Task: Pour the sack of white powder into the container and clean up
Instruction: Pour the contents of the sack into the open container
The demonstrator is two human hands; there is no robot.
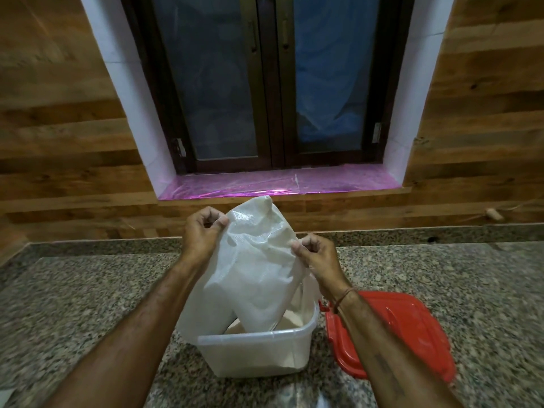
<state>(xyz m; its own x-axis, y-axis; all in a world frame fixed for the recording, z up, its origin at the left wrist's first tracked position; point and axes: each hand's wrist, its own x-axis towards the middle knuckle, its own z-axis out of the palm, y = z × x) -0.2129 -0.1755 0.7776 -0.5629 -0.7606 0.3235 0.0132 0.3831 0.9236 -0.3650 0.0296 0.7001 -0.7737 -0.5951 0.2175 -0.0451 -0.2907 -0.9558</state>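
A white woven sack [253,269] hangs upside down, its mouth down inside a translucent white plastic container [256,353] on the granite counter. White powder [291,320] lies inside the container beside the sack's mouth. My left hand [203,235] pinches the sack's raised bottom at its left side. My right hand [316,260] pinches the sack's right edge a little lower. The sack's upper end is crumpled between the two hands.
A red lid [394,328] lies flat on the counter just right of the container, partly under my right forearm. The granite counter [88,290] runs to a wood-panelled wall with a closed window [273,83] and a pink-covered sill [279,184].
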